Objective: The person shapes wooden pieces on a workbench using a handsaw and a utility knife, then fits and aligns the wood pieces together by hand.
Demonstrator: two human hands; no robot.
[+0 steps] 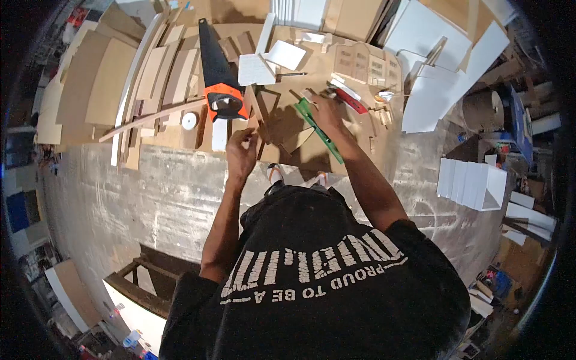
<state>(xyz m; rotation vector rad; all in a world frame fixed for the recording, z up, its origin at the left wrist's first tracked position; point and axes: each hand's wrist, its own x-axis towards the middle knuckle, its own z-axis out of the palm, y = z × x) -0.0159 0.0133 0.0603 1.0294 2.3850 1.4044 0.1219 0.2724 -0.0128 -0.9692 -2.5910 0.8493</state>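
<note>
My right hand [324, 113] is over the workbench, its fingers curled at the upper end of a long green bar-shaped tool [324, 140], which slants down along my wrist. My left hand [242, 153] is at the bench's near edge, fingertips pinched together beside a narrow wooden strip [259, 107]; whatever is between them I cannot make out. Just above it lies a handsaw [220, 75] with a black blade and orange handle. A red-handled tool [350, 101] lies right of my right hand, and a pencil [291, 74] rests beyond it.
Long boards [157, 75] are stacked at the left, with a white tape roll [189, 120] near them. White sheets [432, 93] lean at the right. A wooden panel with cut-outs [367, 63] lies at the back. On the floor stand a white box-like piece [471, 183] and a dark frame [147, 279].
</note>
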